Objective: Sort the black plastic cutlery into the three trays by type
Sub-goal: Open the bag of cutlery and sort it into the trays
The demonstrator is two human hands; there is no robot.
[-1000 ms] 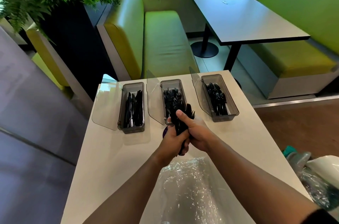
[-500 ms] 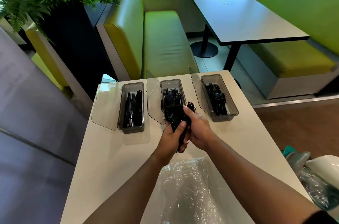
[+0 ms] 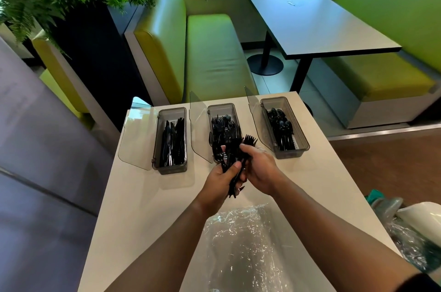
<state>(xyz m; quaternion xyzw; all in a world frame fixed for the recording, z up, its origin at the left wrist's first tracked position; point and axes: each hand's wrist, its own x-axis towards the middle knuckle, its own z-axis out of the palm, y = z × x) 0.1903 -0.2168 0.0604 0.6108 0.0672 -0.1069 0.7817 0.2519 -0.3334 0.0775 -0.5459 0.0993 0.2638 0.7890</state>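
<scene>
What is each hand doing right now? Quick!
Left hand: closed, holding a bundle of black cutlery.
Right hand: closed, gripping the forks in that same bundle.

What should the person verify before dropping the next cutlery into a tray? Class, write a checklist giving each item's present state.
1. Left hand grips the cutlery bundle: ok.
2. Right hand grips forks at the bundle's top: ok.
3. Right hand's pick is forks only: cannot tell.
4. Fork tray, the middle one, lies just beyond the hands: ok.
5. Lids of all three trays open: ok.
6. Knife tray on the left, spoon tray on the right: ok.
</scene>
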